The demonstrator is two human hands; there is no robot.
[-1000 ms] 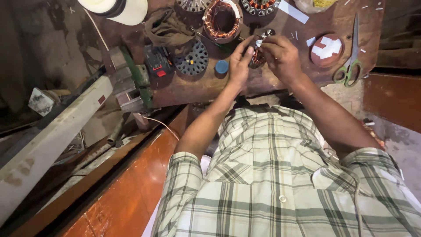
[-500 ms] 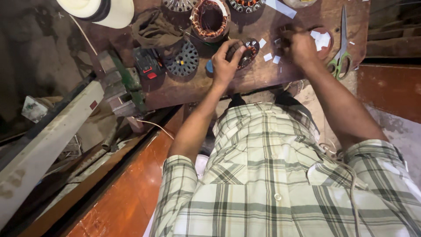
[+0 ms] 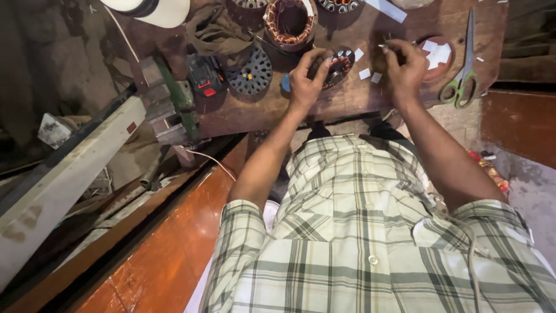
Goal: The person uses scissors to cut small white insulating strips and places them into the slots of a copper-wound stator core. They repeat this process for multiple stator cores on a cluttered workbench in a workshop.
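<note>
My left hand (image 3: 308, 78) grips a small round stator core (image 3: 337, 66) with copper windings, holding it on the wooden workbench (image 3: 347, 104). My right hand (image 3: 403, 68) is just to its right, fingers pinched on a thin white paper slip (image 3: 383, 45). More white paper slips (image 3: 365, 73) lie on the bench between my hands. A shallow round dish (image 3: 435, 53) with paper pieces sits just right of my right hand.
Green-handled scissors (image 3: 460, 81) lie at the bench's right end. A larger wound stator (image 3: 289, 20), a black perforated disc (image 3: 250, 72), a black and red tool (image 3: 204, 78) and a green vise (image 3: 171, 98) stand to the left. A white beam (image 3: 58, 185) runs lower left.
My right hand has drawn away from the stator toward the dish and now pinches a paper slip. My left hand has stayed on the stator.
</note>
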